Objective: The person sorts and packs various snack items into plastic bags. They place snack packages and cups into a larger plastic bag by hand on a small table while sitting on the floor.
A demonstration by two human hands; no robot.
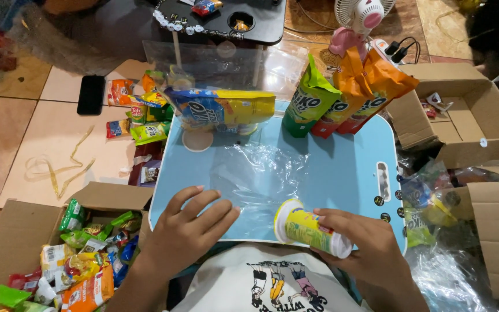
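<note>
My right hand (365, 248) grips a yellow-green cylindrical snack can (310, 230) with white ends, lying on its side at the near edge of a light blue lap table (342, 167). My left hand (194, 222) rests flat, fingers apart, on a clear plastic bag (255, 176) spread over the table. The can's open end points toward the bag.
A blue-yellow snack bag (226, 107) and green (310, 101) and orange (365, 86) snack bags stand at the table's far edge. A cardboard box of small snack packets (64, 260) sits at left, an open box (463, 110) at right, a black phone (91, 94) on the floor.
</note>
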